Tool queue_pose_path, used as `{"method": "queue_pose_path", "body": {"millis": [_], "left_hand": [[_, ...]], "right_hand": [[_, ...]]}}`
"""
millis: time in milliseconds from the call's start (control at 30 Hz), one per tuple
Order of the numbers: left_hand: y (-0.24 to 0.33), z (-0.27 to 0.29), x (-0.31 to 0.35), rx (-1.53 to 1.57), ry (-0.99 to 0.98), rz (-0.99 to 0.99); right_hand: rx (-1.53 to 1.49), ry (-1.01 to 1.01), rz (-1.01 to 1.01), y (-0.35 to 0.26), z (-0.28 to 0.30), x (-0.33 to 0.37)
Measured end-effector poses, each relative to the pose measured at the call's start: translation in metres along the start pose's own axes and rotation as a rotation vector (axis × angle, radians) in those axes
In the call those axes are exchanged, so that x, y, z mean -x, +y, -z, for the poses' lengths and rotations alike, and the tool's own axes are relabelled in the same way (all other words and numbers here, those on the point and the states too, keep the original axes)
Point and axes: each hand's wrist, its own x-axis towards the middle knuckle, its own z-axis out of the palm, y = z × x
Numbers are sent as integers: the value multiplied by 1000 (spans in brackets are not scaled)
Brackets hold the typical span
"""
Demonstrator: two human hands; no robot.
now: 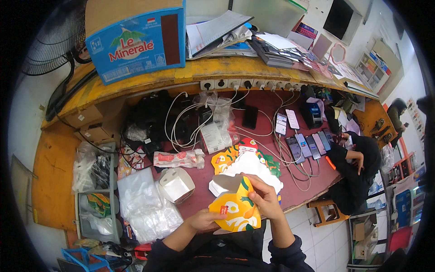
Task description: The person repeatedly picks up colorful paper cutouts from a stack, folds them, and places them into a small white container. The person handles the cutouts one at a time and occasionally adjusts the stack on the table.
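A yellow printed cardboard box blank (242, 211), partly folded, is held up in front of me between both hands. My left hand (203, 220) pinches its lower left edge. Fingers of my right hand (266, 198) are closed round its upper right side, the thumb on the printed face. Just beyond lies a loose pile of flat box blanks (248, 167), some white side up, others showing yellow, green and red print. Left of the pile stands a folded white box (176, 185), its top open. A stack of clear plastic bags (145, 204) lies beside that box.
Several phones (310, 147) with tangled white charging cables (278, 131) cover the table's right side. A person in black (362, 167) sits there by an orange stool (328, 213). Grey bins (102, 213) stand at left. A yellow-edged shelf (217, 72) carries a blue carton (136, 50).
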Motion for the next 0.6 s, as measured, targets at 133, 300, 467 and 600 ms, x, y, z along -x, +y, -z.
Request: {"method": "queue_pose_path", "body": {"millis": [133,300,467,600], "left_hand": [[1,-1,-4,-90,278,-25],[13,-6,-2,-181,247,-128],[8,-10,-7,-146,166,-65],[4,-7,-11,-224,240,-156]], "right_hand": [[-16,146,13,4,-7,4],[18,366,-47,4,-17,9],[-54,182,-174,0,-19,18],[367,206,120,-6,-13,14]]}}
